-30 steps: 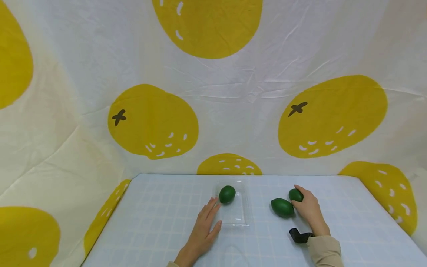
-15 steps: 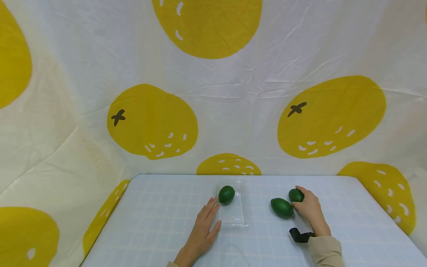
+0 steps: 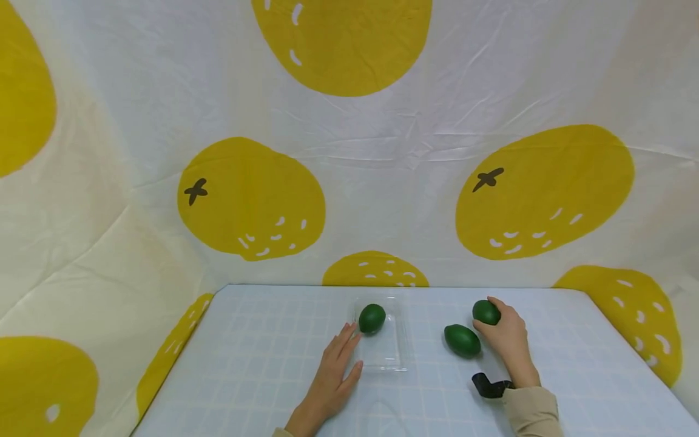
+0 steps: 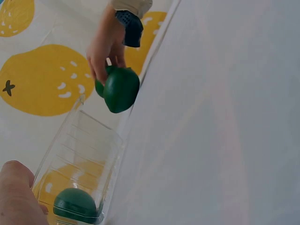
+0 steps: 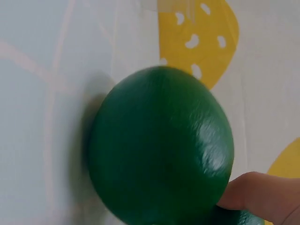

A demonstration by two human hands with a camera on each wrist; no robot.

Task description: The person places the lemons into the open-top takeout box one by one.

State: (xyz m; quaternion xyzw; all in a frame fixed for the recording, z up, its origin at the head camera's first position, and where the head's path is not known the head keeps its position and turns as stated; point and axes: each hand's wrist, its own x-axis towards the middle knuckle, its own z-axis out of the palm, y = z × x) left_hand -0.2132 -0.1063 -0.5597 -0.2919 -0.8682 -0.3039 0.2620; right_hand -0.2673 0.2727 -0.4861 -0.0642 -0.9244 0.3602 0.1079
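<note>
the left hand (image 3: 330, 371), fingers straight, lies at the left edge of a clear plastic tray (image 3: 384, 352) — probably steadying it — with a dark-green oval fruit (image 3: 372, 318) at its far end. at right, the right hand (image 3: 509, 335) pinches a smooth green fruit (image 3: 485, 312), likely so it can't roll, just beyond a loose pointed green fruit (image 3: 462, 341).

A creased whitish fabric backdrop (image 3: 388, 194) printed with big yellow fruits (image 3: 253, 194) hangs behind and to both sides of a table (image 3: 262, 346) covered in pale blue with a white grid
</note>
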